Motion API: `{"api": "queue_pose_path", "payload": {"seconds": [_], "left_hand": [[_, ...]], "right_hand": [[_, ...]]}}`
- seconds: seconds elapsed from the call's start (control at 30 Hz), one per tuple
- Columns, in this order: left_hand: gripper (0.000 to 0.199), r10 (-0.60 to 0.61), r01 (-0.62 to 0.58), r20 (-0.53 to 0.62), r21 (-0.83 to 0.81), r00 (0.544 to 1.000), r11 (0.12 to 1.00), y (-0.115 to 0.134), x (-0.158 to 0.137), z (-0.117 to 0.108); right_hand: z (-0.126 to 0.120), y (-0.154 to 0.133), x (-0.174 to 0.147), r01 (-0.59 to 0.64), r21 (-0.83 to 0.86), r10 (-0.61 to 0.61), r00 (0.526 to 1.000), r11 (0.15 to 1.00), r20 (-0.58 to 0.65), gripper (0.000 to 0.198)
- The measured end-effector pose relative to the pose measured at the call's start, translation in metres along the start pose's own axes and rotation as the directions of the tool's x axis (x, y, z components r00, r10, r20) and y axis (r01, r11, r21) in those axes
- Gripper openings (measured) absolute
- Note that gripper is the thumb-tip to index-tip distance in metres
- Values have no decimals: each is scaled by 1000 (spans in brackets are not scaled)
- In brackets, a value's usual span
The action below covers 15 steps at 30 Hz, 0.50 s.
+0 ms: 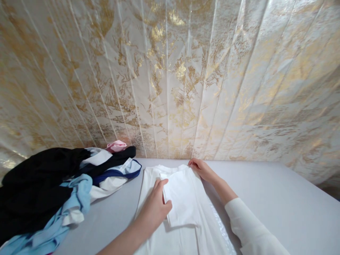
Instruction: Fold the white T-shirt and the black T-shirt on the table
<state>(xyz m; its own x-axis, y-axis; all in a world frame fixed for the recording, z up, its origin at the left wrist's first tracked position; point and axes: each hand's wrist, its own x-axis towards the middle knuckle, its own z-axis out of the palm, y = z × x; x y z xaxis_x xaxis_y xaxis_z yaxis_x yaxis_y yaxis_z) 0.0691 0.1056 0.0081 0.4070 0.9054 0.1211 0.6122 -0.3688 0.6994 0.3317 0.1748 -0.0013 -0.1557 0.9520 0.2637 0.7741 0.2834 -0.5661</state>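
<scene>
A white garment [183, 235] lies lengthwise in front of me, its top edge toward the back of the table. On its upper part rests a folded-over white flap [180, 198] of cloth. My left hand [158, 202] grips the left edge of this flap, thumb and fingers closed at it. At the garment's far right corner, my right hand [200, 169] has its fingertips closed on the cloth edge. A shiny strip shows along the garment's right side. Whether it is a shirt or trousers I cannot tell.
A loose heap of clothes lies at the left, with a black garment [39, 177], a light blue one [79, 193], a navy-edged piece [117, 173] and a pink piece [117, 145]. A pale table [268, 202] spreads beneath, backed by a gold-patterned curtain [170, 88].
</scene>
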Motion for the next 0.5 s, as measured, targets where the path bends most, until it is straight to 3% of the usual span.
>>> {"api": "queue_pose_path", "payload": {"seconds": [0.23, 0.37, 0.5], "left_hand": [[61, -34, 17, 97, 168, 995, 986, 4, -3, -6], [60, 24, -44, 90, 235, 996, 971, 3, -2, -17], [54, 82, -82, 16, 373, 996, 924, 2, 5, -29]], "right_hand": [[-2, -10, 2, -11, -143, 4, 999, 990, -52, 25], [2, -47, -14, -34, -209, 11, 994, 977, -107, 38], [33, -89, -46, 89, -272, -109, 992, 958, -60, 42]]}}
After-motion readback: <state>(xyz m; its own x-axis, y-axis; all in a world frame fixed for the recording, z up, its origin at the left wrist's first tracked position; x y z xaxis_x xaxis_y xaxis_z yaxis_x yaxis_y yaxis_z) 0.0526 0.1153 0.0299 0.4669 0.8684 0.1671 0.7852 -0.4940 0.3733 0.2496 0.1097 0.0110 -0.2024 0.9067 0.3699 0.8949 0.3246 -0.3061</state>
